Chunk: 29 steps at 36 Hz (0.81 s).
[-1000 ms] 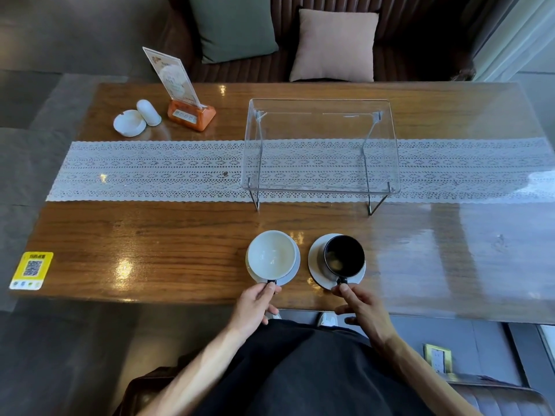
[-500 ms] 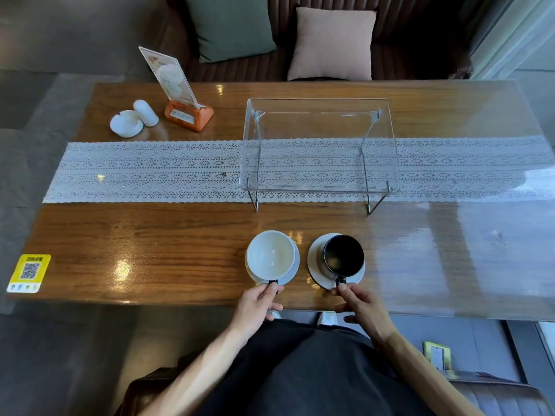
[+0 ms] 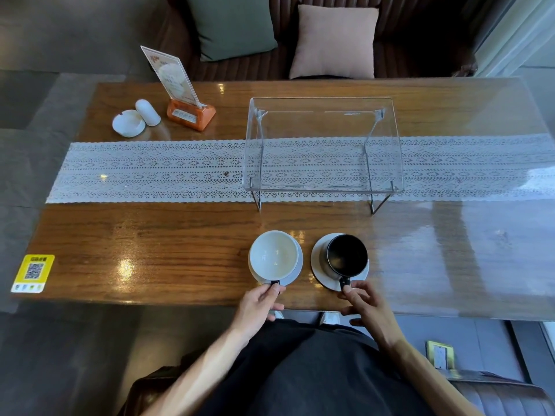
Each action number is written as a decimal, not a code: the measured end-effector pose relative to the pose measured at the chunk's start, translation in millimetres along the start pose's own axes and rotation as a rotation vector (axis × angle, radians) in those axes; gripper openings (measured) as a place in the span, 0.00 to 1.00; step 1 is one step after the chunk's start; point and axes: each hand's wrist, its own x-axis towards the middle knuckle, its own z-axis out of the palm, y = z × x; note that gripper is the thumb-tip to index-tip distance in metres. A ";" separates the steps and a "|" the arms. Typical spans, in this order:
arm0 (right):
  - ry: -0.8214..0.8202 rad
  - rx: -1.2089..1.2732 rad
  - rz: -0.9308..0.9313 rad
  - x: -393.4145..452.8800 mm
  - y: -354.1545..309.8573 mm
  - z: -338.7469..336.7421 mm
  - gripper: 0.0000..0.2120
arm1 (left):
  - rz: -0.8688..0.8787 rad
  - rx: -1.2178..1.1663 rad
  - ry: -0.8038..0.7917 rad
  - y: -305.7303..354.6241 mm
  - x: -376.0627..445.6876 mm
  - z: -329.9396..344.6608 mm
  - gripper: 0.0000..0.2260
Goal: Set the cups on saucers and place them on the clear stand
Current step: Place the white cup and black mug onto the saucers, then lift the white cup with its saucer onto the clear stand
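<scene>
Two cups are held by their handles at the near edge of the counter (image 3: 150, 241), both already seated on saucers. The white cup (image 3: 274, 255) sits on its saucer (image 3: 295, 273) at approx. 6 o'clock; the black cup (image 3: 347, 254) sits on its saucer (image 3: 318, 265) just beside it, toward 5 o'clock. The small dark handle of the white cup is pinched by the left hand (image 3: 258, 304) w/ thumb and forefinger; the black cup's handle is pinched likewise by the right hand (image 3: 365, 304). Other fingers are curled under.

Compared w/ the views a sec ago, almost nothing is changed: cups, saucers and both pinches are found in the same spots, and only a slight shift of the head camera is noted. No lift is shown yet. This is read as the first half of the task being done, w/ the grip being settled before the carry.

The clear stand (image 3: 322, 99) is seen at 12 o'clock, straddling the lace runner (image 3: 150, 172), its top bare. It is judged that each set must be raised level, since a saucer is not held by a handle pinch alone. A menu holder (image 3: 190, 112) and an ashtray (image 3: 128, 124) are left at 10 o'clock, well apart.
</scene>
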 end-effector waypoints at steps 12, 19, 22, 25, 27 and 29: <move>-0.118 -0.322 0.026 -16.1 19.4 5.3 0.04 | -0.015 0.003 0.043 -6.7 -8.2 -36.7 0.07; -0.171 -0.261 -0.051 8.9 1.4 50.9 0.16 | 0.032 0.144 0.170 3.4 16.3 -61.5 0.07; -0.121 -0.186 -0.028 22.0 -0.6 72.8 0.20 | 0.054 0.196 0.184 9.2 32.4 -68.5 0.12; -0.107 -0.101 -0.003 31.2 -0.9 88.6 0.22 | 0.062 0.276 0.157 14.9 47.2 -72.3 0.15; -0.105 -0.031 0.002 36.2 -0.7 97.1 0.24 | 0.073 0.320 0.138 17.9 56.4 -74.0 0.17; -0.085 0.022 0.017 40.2 0.6 102.8 0.25 | 0.085 0.353 0.117 20.2 64.3 -74.3 0.19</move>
